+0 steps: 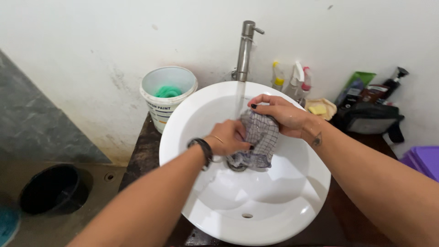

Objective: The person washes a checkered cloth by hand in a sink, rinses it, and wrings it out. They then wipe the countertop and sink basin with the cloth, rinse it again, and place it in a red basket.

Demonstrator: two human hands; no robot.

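A wet grey checked cloth [259, 139] hangs over the middle of a round white basin [274, 215]. My left hand [228, 137], with a black band on the wrist, grips its left side. My right hand [280, 111], with dark nails, holds its top edge from the right. Water runs from a tall steel tap [244, 50] in a thin stream onto the cloth. The drain is mostly hidden under the cloth.
A white plastic bucket [167, 93] with something green inside stands left of the basin. Spray bottles [292, 80], a soap dish [320, 109], a black pouch [370, 118] and tubes sit to the right. A purple bin [423, 160] is far right, a black bucket [52, 188] on the floor at left.
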